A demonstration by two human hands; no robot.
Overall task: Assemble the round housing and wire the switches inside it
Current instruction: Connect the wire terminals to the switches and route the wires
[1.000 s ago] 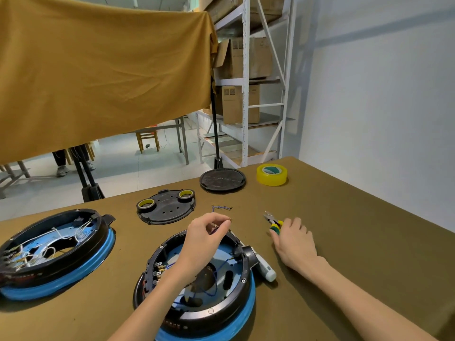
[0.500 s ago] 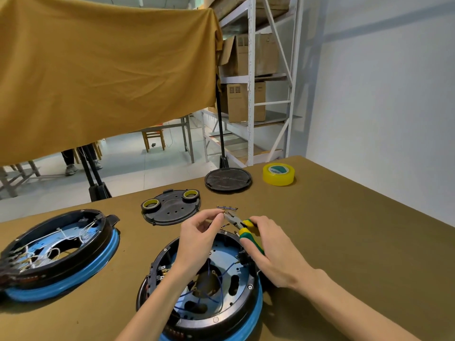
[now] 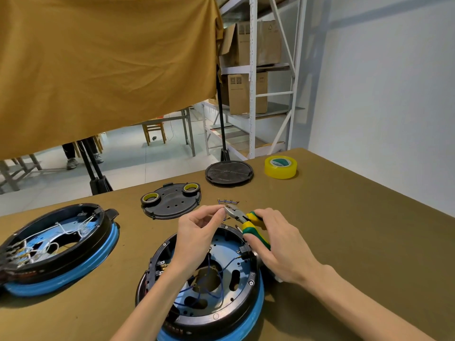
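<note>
- Head view: round housing [image 3: 216,313], black with a blue rim, lies open on the bench [image 3: 344,230] nearest the person; blue wires [image 3: 209,279] loop inside it.
- Left hand [image 3: 197,232] hovers above the housing's far edge, thumb and forefinger pinched on a small part too small to identify.
- Right hand [image 3: 280,244] is closed around green-and-yellow pliers [image 3: 242,219]; the tool's tip meets the left fingertips.
- Second housing [image 3: 56,247] with white wires sits at left.
- Yellow tape roll [image 3: 280,167] stands far right.
</note>
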